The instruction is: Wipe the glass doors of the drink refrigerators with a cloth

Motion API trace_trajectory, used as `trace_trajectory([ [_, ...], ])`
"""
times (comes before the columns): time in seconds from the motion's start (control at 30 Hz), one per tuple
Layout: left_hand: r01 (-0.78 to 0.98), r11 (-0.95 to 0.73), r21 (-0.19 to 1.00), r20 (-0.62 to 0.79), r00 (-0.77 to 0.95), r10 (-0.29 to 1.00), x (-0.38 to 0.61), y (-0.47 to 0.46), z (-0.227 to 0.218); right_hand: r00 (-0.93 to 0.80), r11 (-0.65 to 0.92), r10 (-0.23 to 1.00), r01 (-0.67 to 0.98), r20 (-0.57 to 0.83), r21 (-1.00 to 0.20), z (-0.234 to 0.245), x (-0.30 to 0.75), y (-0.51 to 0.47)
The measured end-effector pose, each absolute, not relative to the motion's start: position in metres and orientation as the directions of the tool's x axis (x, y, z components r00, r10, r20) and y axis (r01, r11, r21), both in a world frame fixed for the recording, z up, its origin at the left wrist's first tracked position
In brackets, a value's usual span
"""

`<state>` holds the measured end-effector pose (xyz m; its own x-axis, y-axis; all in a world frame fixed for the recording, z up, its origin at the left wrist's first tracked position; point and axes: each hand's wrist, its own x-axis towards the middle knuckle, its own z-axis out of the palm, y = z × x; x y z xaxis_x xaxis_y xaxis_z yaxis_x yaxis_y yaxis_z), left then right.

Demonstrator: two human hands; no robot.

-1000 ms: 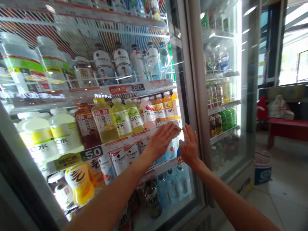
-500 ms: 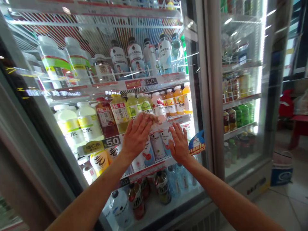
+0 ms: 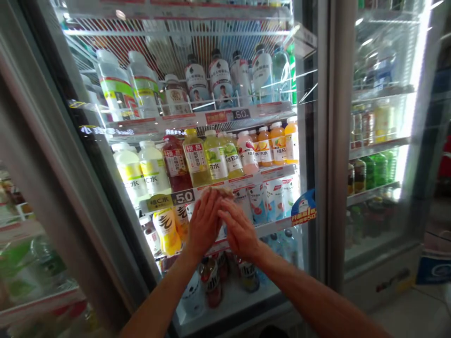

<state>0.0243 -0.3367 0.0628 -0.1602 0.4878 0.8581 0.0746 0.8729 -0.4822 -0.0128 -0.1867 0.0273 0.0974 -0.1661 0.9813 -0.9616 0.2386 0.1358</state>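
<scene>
My left hand [image 3: 205, 223] lies with its fingers stretched over a small crumpled beige cloth [image 3: 225, 191], pressing it to the glass door of a drinks fridge. Only the cloth's upper edge shows past the fingertips. My right hand [image 3: 241, 231] is beside it, fingers extended and slanting inward until the fingertips meet the left hand near the cloth. Whether the right fingers touch the cloth too, I cannot tell. Behind the glass, a shelf price strip [image 3: 185, 196] and rows of bottles stand around the hands, among them a yellow-green bottle [image 3: 215, 157].
A metal door frame [image 3: 322, 141] runs up the right, with a second glass-fronted fridge [image 3: 378, 145] beyond it. Another thick frame [image 3: 45, 155] slants along the left. A round blue sticker [image 3: 305, 206] is on the door at right. A blue and white bag [image 3: 434, 270] stands on the floor.
My right hand has moved left across the glass and joined the left hand. The left hand and cloth are now lower against the shelves. The view has swung slightly left.
</scene>
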Motion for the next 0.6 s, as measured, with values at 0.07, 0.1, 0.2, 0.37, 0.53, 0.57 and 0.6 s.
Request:
trace_trajectory([
  [0.07,0.075,0.896,-0.438,0.877,-0.18,0.445,0.034,-0.343,0.048,0.054,0.244,-0.14,-0.966,0.989,0.087,0.031,-0.004,-0.213],
  [0.1,0.058,0.912,-0.407,0.89,-0.201,0.41,0.041,-0.349,0.039,0.019,0.289,-0.128,-0.956,0.992,0.056,0.031,0.0,-0.227],
  [0.2,-0.022,0.947,-0.322,0.91,-0.283,0.303,0.065,-0.371,0.016,-0.027,0.434,-0.155,-0.9,0.988,0.044,0.027,0.006,-0.261],
  [0.37,-0.056,0.966,-0.252,0.919,-0.327,0.221,0.083,-0.381,0.006,0.055,0.5,-0.324,-0.838,0.944,0.221,0.011,-0.017,-0.234],
  [0.53,0.154,0.987,-0.042,0.95,-0.299,0.087,0.109,-0.343,0.037,-0.049,0.694,0.033,-0.717,0.998,-0.058,0.001,-0.08,-0.125],
  [0.57,0.224,0.975,-0.001,0.945,-0.319,0.075,0.119,-0.336,0.043,-0.06,0.714,0.13,-0.687,0.99,-0.135,0.0,-0.086,-0.113],
  [0.6,0.269,0.963,0.019,0.932,-0.353,0.081,0.13,-0.331,0.047,-0.069,0.719,0.191,-0.669,0.979,-0.188,0.0,-0.087,-0.108],
])
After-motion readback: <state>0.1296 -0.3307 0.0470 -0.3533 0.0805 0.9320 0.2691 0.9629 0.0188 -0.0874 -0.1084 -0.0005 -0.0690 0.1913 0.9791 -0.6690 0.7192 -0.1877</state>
